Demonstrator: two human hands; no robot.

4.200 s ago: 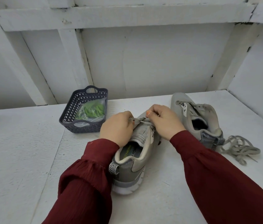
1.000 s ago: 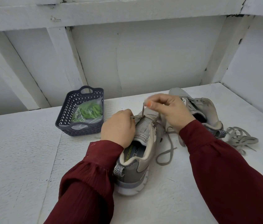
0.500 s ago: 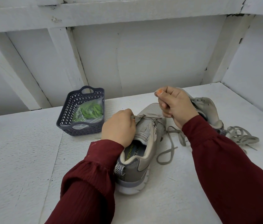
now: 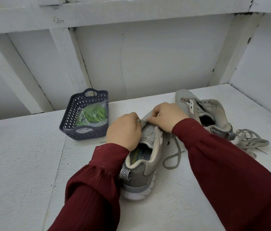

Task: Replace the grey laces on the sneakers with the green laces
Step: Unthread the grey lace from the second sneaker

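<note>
Two hands: the left hand (image 4: 124, 130) and the right hand (image 4: 166, 117) meet over the toe end of the near sneaker (image 4: 141, 169), with a short stretch of grey lace (image 4: 177, 145) taut between them.
Left grip: fingers curled, fingertips pinching the grey lace at the left edge of the shoe's opening; the hand lies over the shoe's left side.
Right grip: thumb and forefinger pinch the same lace just beside the left fingertips; the other fingers are curled in.
Shoe in work: the near sneaker stands on its sole at the middle of the table (image 4: 23, 164), heel near, toe far; no lace shows across the tongue on the heel side of the hands.
Lace tail: the free part of the grey lace drops off the shoe's right side under the right wrist and lies in a loop on the table.
Second shoe: the far sneaker (image 4: 204, 110) stands to the right and farther off, just beside the right hand, its visible eyelets bare.
Heap: a loose lace (image 4: 249, 142), grey, lies piled on the table just right of the far sneaker's heel.
Bag: the green laces (image 4: 94, 114) sit bundled in a clear bag (image 4: 98, 125) inside the basket (image 4: 69, 117), left of the hands and well apart from both.
Basket: dark lattice plastic with cut-out handles, at the far side of the table near the white wall (image 4: 148, 64).
Arms: dark red sleeves (image 4: 98, 189) reach the wrists.
</note>
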